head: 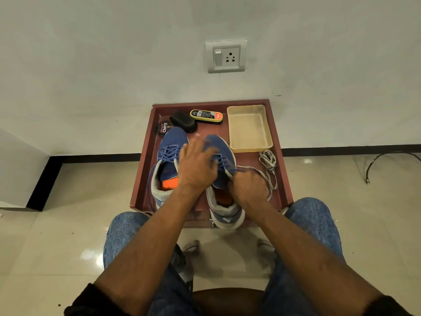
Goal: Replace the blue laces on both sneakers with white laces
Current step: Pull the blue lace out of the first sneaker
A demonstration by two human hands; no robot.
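Maroon tray (pixel 145 160): sits on the tiled floor against the wall, in front of the seated person's knees; it holds both sneakers and the shoe-care things.
Left sneaker (pixel 169 156): at 9 o'clock on the tray, toe toward the wall, blue lace (pixel 168 152) threaded, one end trailing down its outer side.
Right sneaker (pixel 224 153): at 6 o'clock, just beside the left one, heel over the tray's near edge, blue lace partly loosened.
Left hand (pixel 197 165): fingers spread and straight, resting over the right sneaker's toe and tongue, gripping nothing.
Right hand (pixel 249 187): curled by the right sneaker's collar, pinching a lace end; blur hides exactly how.
White laces (pixel 268 161): loose bundle at 3 o'clock on the tray, one strand running toward the right hand.
Clear tub (pixel 249 127): at 1 o'clock.
Polish tin (pixel 163 128): at 10 o'clock, touching the left toe.
Black sponge (pixel 183 122): at 11 o'clock.
Yellow applicator (pixel 206 116): at 12 o'clock.
Socket (pixel 226 56): on the wall above.
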